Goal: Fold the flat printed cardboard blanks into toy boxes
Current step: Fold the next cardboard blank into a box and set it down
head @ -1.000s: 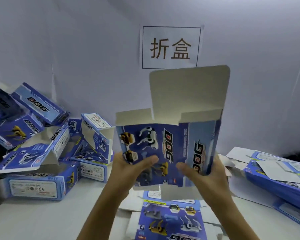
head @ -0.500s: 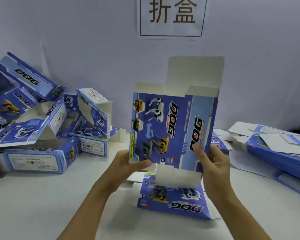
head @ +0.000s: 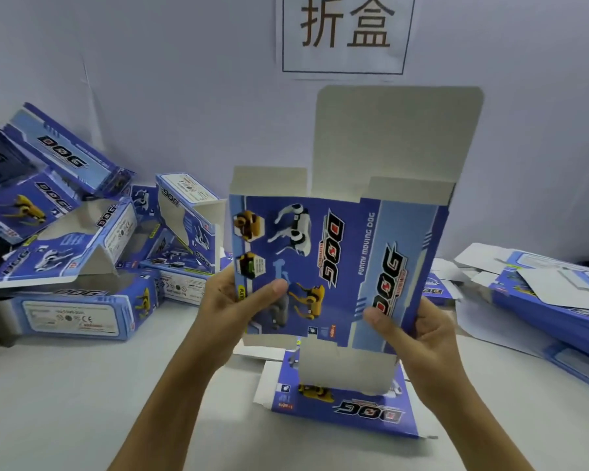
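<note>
upright, blue dog-printed cardboard blank (head: 334,263), grey flaps open, left hand (head: 233,300) and right hand (head: 419,329) fingers pinching its lower corners

**Hidden and cut off**

The held box (head: 334,263) is hiding the fingers of both hands behind it; only the thumbs are showing. It is also covering the upper part of the blank (head: 340,406) lying on the surface. The sign (head: 346,35) is running off the top edge. The flat stack (head: 558,300) is running off the right edge. Small print on the folded boxes (head: 72,314) is too fine to read.
</note>
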